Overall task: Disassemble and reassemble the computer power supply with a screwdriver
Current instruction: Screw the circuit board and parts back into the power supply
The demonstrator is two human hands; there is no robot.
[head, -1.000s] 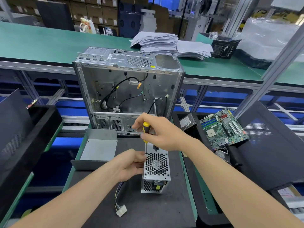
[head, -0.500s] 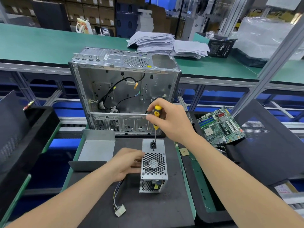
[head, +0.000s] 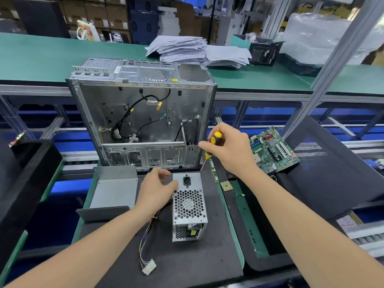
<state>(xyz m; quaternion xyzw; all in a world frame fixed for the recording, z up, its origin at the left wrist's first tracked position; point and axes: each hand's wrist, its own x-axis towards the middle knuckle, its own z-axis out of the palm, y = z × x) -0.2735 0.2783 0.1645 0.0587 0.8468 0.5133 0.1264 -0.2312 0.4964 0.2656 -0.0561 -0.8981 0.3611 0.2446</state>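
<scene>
The silver power supply point(head: 188, 206) stands on the black mat, its fan grille and power socket facing up. My left hand point(head: 154, 190) rests against its left side with curled fingers steadying it. My right hand point(head: 230, 150) grips a yellow-and-black screwdriver point(head: 209, 150), whose tip touches the unit's far right top corner. A bundle of coloured wires with a white connector point(head: 148, 267) trails from the unit toward the near edge.
The open metal computer case point(head: 141, 113) stands just behind the power supply. A grey metal cover point(head: 113, 192) lies to the left. A green motherboard point(head: 272, 150) sits in the black tray on the right. Paper stacks point(head: 197, 50) lie on the far green bench.
My right hand has lifted the screwdriver from the unit's near-left top area and moved it right to the far right corner. The left hand has shifted up along the unit's left side.
</scene>
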